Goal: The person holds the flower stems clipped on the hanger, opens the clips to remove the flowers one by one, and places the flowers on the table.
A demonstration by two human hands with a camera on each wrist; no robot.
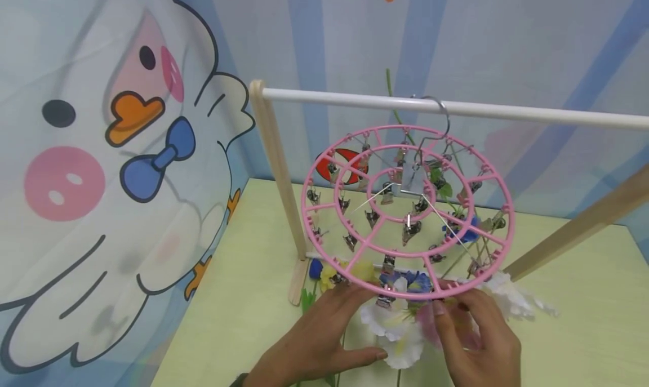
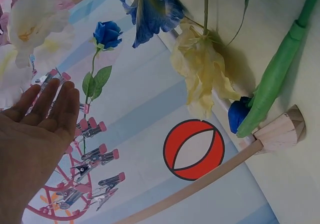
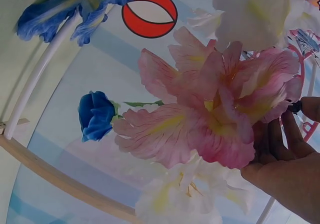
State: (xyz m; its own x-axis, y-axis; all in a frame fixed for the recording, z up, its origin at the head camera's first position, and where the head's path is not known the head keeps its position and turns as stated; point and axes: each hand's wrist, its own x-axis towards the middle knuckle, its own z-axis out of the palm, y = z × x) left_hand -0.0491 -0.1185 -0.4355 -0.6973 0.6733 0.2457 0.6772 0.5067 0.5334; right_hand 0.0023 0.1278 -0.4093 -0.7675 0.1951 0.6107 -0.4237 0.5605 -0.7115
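Note:
A round pink clip hanger [image 1: 405, 297] with several metal clips hangs by its hook from a white rail. At its front rim, my right hand [image 1: 481, 336] pinches a small dark clip [image 3: 295, 106] between thumb and fingers, right beside a pink flower [image 3: 215, 111] that hangs there. My left hand [image 1: 314, 336] is at the front left of the rim, fingers extended and thumb apart, with no thing in its grasp. A white flower [image 1: 403, 347] hangs between the hands. In the left wrist view, the left fingertips [image 2: 65, 91] overlap the clips near this flower.
The white rail [image 1: 329, 98] rests on wooden posts [image 1: 276, 150]. A yellow flower [image 2: 200, 69], a blue flower [image 2: 152, 14], a blue rose [image 2: 107, 35] and a blue bud [image 2: 238, 116] are around the hanger. Behind stands a wall with cartoon prints; below is a pale yellow table [image 1: 228, 297].

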